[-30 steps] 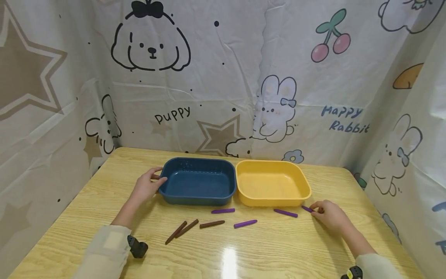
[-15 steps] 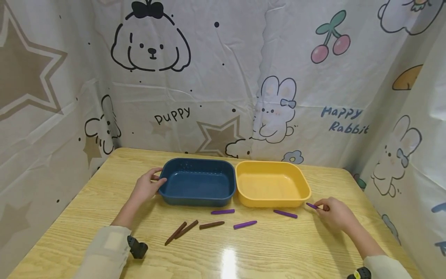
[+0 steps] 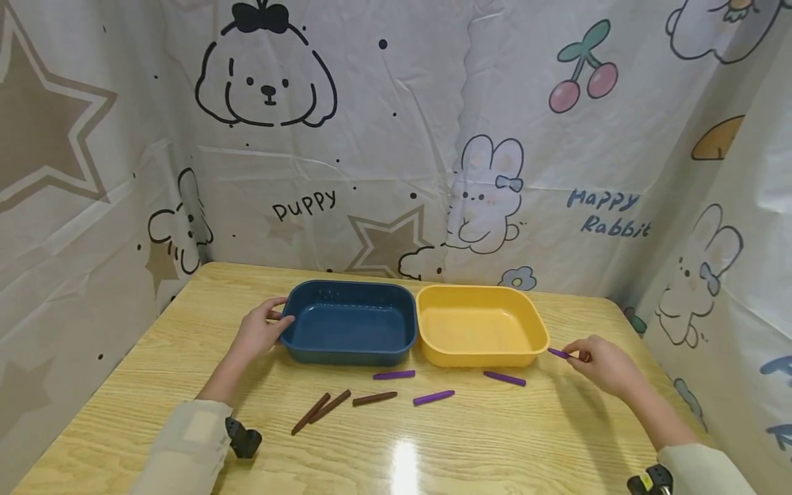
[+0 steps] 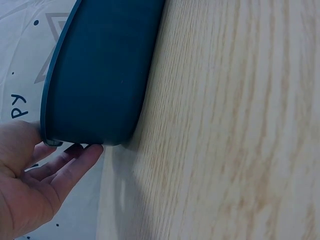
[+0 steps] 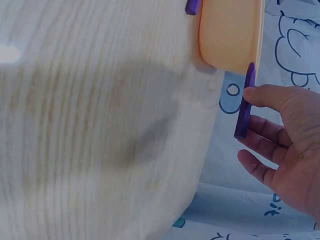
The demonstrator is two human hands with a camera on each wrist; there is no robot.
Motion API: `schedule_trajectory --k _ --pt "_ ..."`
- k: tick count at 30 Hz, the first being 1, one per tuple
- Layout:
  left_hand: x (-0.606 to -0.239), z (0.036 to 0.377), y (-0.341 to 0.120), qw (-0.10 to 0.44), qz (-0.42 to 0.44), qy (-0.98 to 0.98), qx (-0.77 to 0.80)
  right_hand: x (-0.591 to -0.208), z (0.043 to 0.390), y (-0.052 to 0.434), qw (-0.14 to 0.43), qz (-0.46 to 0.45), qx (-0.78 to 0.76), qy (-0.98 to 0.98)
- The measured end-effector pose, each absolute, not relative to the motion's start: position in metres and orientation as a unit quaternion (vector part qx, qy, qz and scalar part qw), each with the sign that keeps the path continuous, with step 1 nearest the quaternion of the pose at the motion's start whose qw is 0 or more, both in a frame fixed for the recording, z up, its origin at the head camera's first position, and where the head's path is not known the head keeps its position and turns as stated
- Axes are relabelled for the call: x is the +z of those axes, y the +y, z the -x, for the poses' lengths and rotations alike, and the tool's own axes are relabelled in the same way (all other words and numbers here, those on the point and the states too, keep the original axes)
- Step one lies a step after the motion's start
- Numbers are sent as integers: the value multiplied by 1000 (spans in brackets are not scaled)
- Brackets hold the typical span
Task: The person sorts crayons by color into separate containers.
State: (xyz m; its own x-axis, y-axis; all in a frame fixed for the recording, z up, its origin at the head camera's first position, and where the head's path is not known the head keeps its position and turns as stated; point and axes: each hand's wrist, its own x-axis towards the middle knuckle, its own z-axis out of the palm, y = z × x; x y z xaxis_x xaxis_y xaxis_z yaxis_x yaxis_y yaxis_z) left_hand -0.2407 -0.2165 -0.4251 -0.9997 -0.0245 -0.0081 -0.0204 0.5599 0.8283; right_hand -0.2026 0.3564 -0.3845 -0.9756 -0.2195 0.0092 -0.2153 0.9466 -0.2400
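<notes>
My left hand [image 3: 256, 331] holds the left end of the dark blue plastic tray [image 3: 349, 358], thumb at the rim and fingertips against the outer wall, as the left wrist view shows. Between thumb and fingers, my right hand [image 3: 603, 366] pinches a purple crayon [image 5: 245, 107]. That crayon is raised above the table, with its tip close to the right end of the yellow tray [image 3: 482, 359]; whether they touch, I cannot tell. No crayons show inside either tray.
Purple crayons lie in front of the trays: one crayon [image 3: 394, 375] by the blue tray, another [image 3: 434, 398] nearer, a third [image 3: 504, 378] by the yellow one. Three brown crayons, including a single one [image 3: 375, 399], lie left of centre. A printed curtain [image 3: 371, 137] surrounds the wooden table [image 3: 495, 440].
My right hand has lifted the purple crayon off the table and moved it up, away and slightly right, level with the yellow tray's side. The left hand stays on the blue tray.
</notes>
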Motion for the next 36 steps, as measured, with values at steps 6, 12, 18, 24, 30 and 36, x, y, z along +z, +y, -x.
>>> schedule_trajectory --k 6,12,18,24,30,36 --pt "-425 241 -215 2 -15 -884 -468 -375 202 356 38 116 -107 987" --pt "-425 241 -215 0 -15 -883 -468 -372 202 363 51 113 -118 985" --pt "-424 241 -217 1 -13 -882 -470 -364 203 361 46 119 -123 984" --pt "-423 240 -216 1 -14 -882 -470 -356 207 353 36 129 -121 984" --pt "-423 241 -215 0 -16 -878 -478 -347 214 342 32 142 -119 982" --pt "-423 240 -214 -1 -16 -876 -483 -339 221 327 34 150 -119 981"
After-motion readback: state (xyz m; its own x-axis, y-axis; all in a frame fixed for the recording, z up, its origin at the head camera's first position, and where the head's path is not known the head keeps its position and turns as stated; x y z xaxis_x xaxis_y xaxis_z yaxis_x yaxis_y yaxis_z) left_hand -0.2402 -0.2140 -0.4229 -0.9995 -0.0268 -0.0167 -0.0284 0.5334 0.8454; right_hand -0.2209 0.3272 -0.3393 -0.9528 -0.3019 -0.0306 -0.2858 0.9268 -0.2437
